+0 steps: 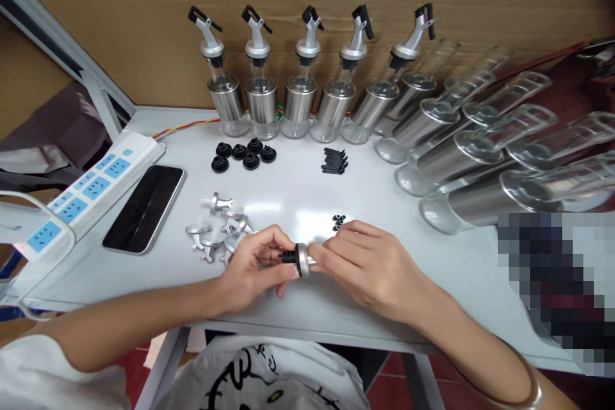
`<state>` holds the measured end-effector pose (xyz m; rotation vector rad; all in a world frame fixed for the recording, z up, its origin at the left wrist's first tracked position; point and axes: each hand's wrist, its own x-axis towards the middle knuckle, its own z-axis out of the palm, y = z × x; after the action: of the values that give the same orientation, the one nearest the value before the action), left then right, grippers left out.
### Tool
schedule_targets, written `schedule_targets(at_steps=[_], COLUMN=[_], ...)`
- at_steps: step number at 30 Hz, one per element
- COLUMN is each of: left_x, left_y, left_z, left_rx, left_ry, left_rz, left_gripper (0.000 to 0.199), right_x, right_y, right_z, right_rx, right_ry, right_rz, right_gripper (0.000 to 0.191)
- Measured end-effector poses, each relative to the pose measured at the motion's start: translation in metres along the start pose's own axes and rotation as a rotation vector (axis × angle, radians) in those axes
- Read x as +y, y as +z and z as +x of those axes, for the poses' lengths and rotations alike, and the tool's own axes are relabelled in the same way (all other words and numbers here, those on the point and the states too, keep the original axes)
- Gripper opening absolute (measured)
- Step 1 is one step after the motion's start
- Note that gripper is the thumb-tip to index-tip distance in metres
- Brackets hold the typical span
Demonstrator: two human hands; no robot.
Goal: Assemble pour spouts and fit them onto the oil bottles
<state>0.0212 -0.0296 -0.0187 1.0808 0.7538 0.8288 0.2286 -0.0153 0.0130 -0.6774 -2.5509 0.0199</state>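
Between my two hands, close to the table's front edge, is a bottle pourer (302, 261) with a silver cap and a black ribbed stopper pointing left. My left hand (254, 269) pinches it at the stopper and the cap's rim. The fingers of my right hand (368, 269) are closed round its silver spout end, most of which they hide. Just left of my left hand lies a group of silver pourer tops (221, 230). Beyond my right hand sit several tiny black caps (339, 220), partly covered by the hand.
Black rubber stoppers (250, 160) and black levers (334, 160) lie mid-table. Bottles with pourers (301, 102) line the cardboard back; open glass bottles (473, 195) stand right. A phone (144, 208) and a power strip (91, 195) are left. A blurred-out patch covers the right edge.
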Motion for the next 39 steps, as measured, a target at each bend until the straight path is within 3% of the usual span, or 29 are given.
schedule_targets(at_steps=[3,7,11,16,20,24,28,32,39], left_x=[-0.001,-0.002,-0.004,-0.005,-0.001,0.002,0.002,-0.001,-0.001], left_y=[0.000,0.000,0.000,0.000,0.000,0.001,0.000,0.001,0.001], left_z=[0.001,0.001,0.000,0.001,0.002,0.004,0.004,0.002,-0.002], left_rx=[-0.034,-0.043,-0.059,-0.087,-0.117,-0.163,-0.162,-0.103,-0.090], left_ry=[0.006,0.013,-0.005,0.020,0.069,0.171,0.158,0.054,-0.065], left_rz=[-0.040,0.047,0.210,0.403,0.507,0.611,0.602,0.439,0.239], left_gripper=[0.034,0.027,0.018,0.010,0.005,0.011,0.011,0.009,0.020], right_x=[0.000,0.003,0.003,0.002,0.002,0.004,0.005,0.005,0.002], right_y=[0.000,0.003,0.000,-0.008,-0.007,-0.003,-0.001,-0.003,-0.006], right_z=[-0.001,-0.001,0.002,0.006,0.006,0.003,0.001,0.003,0.004], right_rx=[0.046,-0.036,-0.209,-0.473,-0.517,-0.564,-0.596,-0.539,-0.416], right_ry=[-0.056,0.035,0.232,0.607,0.834,0.917,0.917,0.833,0.471], right_rz=[-0.109,0.030,0.326,0.719,0.921,1.103,1.147,1.057,0.688], right_gripper=[0.027,0.029,0.031,0.028,0.030,0.036,0.035,0.034,0.032])
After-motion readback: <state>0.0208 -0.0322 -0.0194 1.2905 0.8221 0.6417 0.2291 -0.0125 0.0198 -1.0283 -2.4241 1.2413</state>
